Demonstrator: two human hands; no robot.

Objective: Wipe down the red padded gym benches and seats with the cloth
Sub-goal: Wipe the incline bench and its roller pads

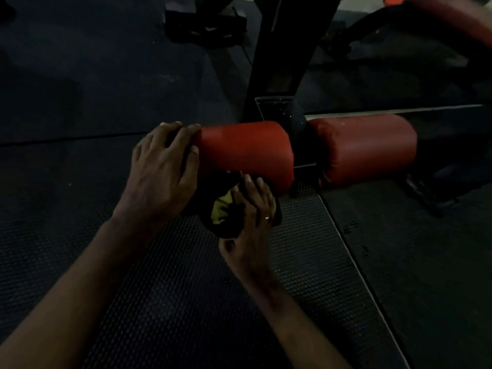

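Two red padded rollers sit side by side on a black machine frame: the left roller (245,150) at centre and the right roller (367,147) beyond the frame post. My left hand (162,166) grips the left end of the left roller. My right hand (250,219) holds a bunched dark cloth (223,209) with a yellow patch, pressed against the lower front of the left roller. A red padded bench (450,17) shows at the top right, blurred.
A black upright frame post (277,62) rises behind the rollers. A textured metal footplate (306,262) lies under my arms, with dark rubber floor (93,75) around it. Dark equipment (205,25) stands at the top centre. A black foot bracket (426,193) sits at the right.
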